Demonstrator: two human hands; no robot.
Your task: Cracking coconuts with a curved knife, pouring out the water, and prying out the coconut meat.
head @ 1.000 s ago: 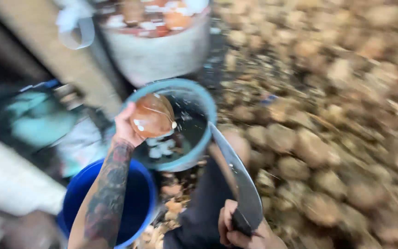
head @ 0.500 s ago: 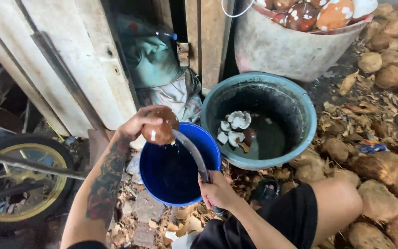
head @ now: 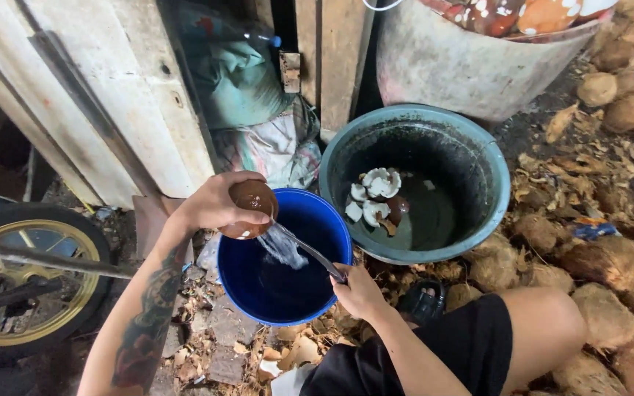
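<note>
My left hand [head: 210,205] holds a brown coconut [head: 251,207] over the rim of a blue bucket [head: 232,275]. Clear water [head: 282,246] streams out of the coconut into that bucket. My right hand [head: 359,290] grips the handle of a long machete [head: 313,254], whose blade tip is against the coconut. To the right stands a teal tub [head: 497,198] with several white and brown coconut pieces [head: 376,198] lying in dark liquid.
A big grey tub [head: 464,70] of split coconuts stands at the back. Husked coconuts [head: 610,92] and husk scraps cover the ground at right. A bicycle wheel [head: 16,282] is at left, by wooden boards and cloth bags [head: 236,81]. My bent knee [head: 544,323] is at lower right.
The view swung left from the coconut pile to the buckets. My left hand carried the coconut from over the teal tub to over the blue bucket, and water now pours from it.
</note>
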